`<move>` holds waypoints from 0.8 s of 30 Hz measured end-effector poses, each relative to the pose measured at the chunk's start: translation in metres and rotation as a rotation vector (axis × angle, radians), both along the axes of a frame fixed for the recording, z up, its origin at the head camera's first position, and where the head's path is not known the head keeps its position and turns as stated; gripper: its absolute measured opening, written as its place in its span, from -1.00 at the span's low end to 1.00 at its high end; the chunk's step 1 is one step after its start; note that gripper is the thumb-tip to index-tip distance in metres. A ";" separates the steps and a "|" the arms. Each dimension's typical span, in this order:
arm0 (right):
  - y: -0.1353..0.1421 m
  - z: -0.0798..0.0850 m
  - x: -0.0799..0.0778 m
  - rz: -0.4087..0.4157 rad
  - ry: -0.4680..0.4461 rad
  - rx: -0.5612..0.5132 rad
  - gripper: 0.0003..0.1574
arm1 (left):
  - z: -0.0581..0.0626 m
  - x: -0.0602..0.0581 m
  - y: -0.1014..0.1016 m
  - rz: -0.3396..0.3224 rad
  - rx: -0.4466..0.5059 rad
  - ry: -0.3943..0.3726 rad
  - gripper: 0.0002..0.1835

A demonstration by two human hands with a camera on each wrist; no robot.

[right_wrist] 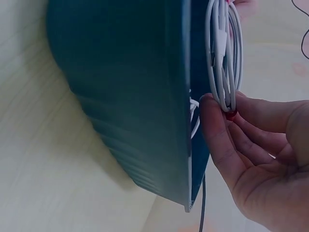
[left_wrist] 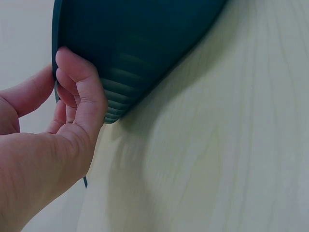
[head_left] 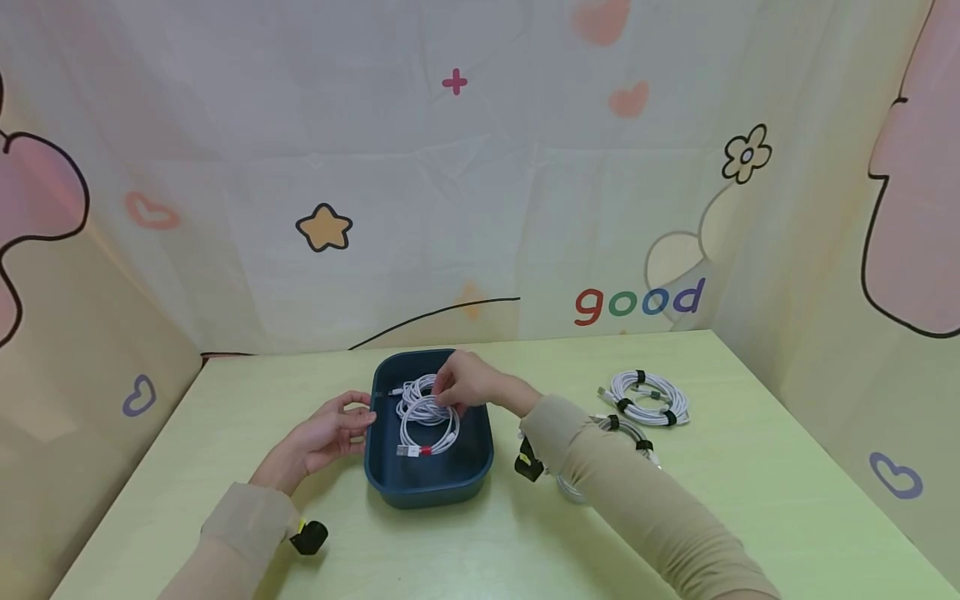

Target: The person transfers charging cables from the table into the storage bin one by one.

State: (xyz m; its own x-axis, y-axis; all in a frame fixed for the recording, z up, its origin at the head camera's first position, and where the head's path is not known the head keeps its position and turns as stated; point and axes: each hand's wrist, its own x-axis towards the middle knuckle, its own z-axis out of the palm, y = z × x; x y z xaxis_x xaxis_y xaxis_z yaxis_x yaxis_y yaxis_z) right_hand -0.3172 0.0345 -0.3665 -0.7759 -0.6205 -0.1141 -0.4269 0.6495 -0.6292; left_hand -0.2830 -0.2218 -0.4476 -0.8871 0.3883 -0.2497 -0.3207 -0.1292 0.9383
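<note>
A dark blue plastic bin [head_left: 429, 493] stands on the table, with a coil of white cable [head_left: 415, 388] inside. My right hand [head_left: 467, 383] pinches a second coiled white cable [right_wrist: 224, 58] between thumb and fingertips, just above the bin's opening. Red ties show on this held coil, and a USB plug [head_left: 407, 451] hangs at its lower left in the head view. At the bin's left side, my left hand [head_left: 333, 433] grips the rim, its thumb at the edge and its fingers [left_wrist: 87, 92] curled against the outer wall.
Right of the bin lies a white cable coil [head_left: 651, 398] with black ties. Nearer, partly hidden behind the right forearm, is another tied coil [head_left: 626, 429]. A printed cloth [head_left: 420, 183] rises behind the table [head_left: 442, 554] and along both sides.
</note>
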 end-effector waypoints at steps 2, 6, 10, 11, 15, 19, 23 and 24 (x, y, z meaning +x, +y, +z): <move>-0.002 -0.002 0.000 0.007 0.008 0.012 -0.87 | 0.000 0.000 0.000 0.000 0.000 -0.001 -0.68; -0.006 -0.005 0.001 0.018 0.001 0.015 -0.88 | 0.000 0.000 0.000 -0.003 -0.004 0.000 -0.67; -0.009 -0.007 0.003 0.023 -0.009 0.014 -0.89 | 0.000 0.000 0.000 -0.006 0.000 -0.003 -0.66; -0.009 -0.007 0.003 0.024 -0.011 0.014 -0.90 | 0.000 0.000 0.000 -0.008 0.002 -0.005 -0.65; -0.012 -0.007 0.006 0.030 -0.009 0.011 -0.91 | 0.001 0.000 0.000 -0.011 0.006 -0.007 -0.68; -0.014 -0.009 0.006 0.036 -0.004 0.008 -0.91 | 0.001 0.000 -0.001 -0.007 0.002 -0.004 -0.69; -0.016 -0.012 0.007 0.033 -0.007 0.013 -0.91 | 0.000 0.000 -0.001 -0.003 0.004 -0.007 -0.70; -0.016 -0.012 0.008 0.030 -0.009 0.016 -0.91 | 0.000 0.000 0.000 -0.003 0.005 -0.009 -0.70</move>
